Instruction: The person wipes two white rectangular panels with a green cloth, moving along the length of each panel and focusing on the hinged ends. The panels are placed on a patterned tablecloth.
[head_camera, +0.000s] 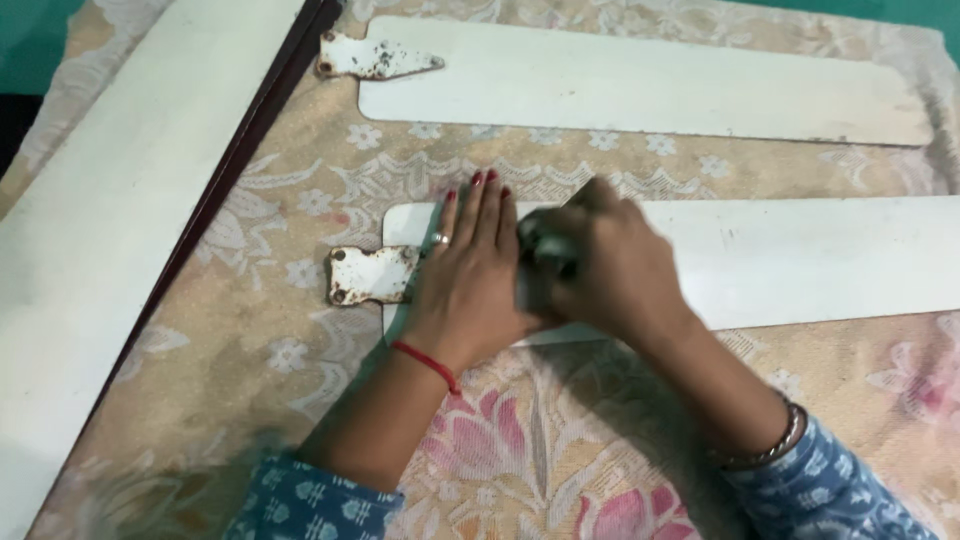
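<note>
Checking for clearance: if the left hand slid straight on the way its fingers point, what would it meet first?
Probably the far fan blade; past the left hand lies only floral cloth.

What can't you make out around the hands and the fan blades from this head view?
- Thing under the right hand: motion-blurred, dark, kind unclear.
- Near fan blade: middle hidden by both hands, tip cut by the right edge.
- Left hand: lies flat on that blade, covering its surface.
- Third blade: ends cut off by the frame edges.
</note>
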